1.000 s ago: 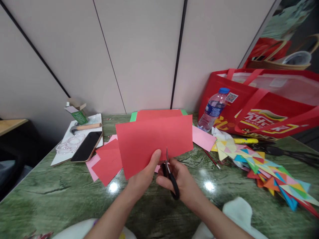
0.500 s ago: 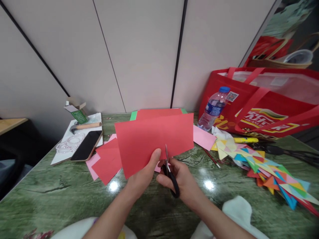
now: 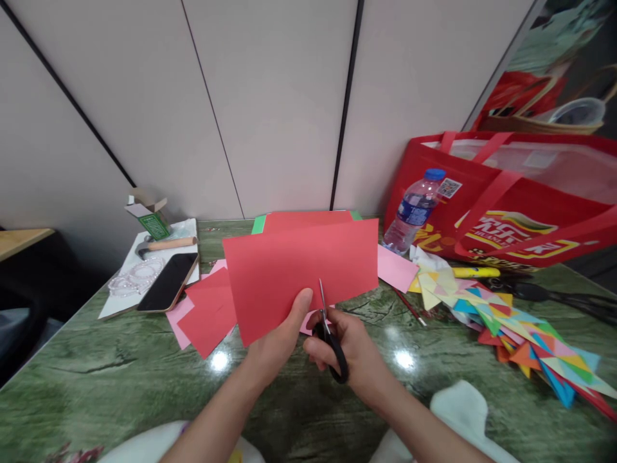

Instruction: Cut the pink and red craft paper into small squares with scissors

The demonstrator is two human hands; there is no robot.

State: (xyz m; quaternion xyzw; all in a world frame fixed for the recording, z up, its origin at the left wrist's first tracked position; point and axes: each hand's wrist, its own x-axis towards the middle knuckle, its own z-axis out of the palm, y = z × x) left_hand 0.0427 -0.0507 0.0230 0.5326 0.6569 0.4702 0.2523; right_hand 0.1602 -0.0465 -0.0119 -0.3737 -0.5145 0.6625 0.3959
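Note:
My left hand (image 3: 276,347) pinches the lower edge of a folded red paper sheet (image 3: 299,270), holding it up above the green marble table (image 3: 106,379). My right hand (image 3: 354,350) grips black-handled scissors (image 3: 330,344). Their blades point upward and bite into the sheet's bottom edge just right of my left thumb. The two hands sit close together near the table's middle.
Loose red and pink papers (image 3: 207,312) lie under the sheet. Left: a phone (image 3: 168,283), beads, a hammer (image 3: 166,245) and a small box on white paper. Right: a water bottle (image 3: 414,211), a red bag (image 3: 511,199), a colourful folded paper chain (image 3: 520,334) and a second pair of scissors (image 3: 559,297).
The scissor blades have crept slightly further up into the red sheet. The sheet has shifted a little to the right and up.

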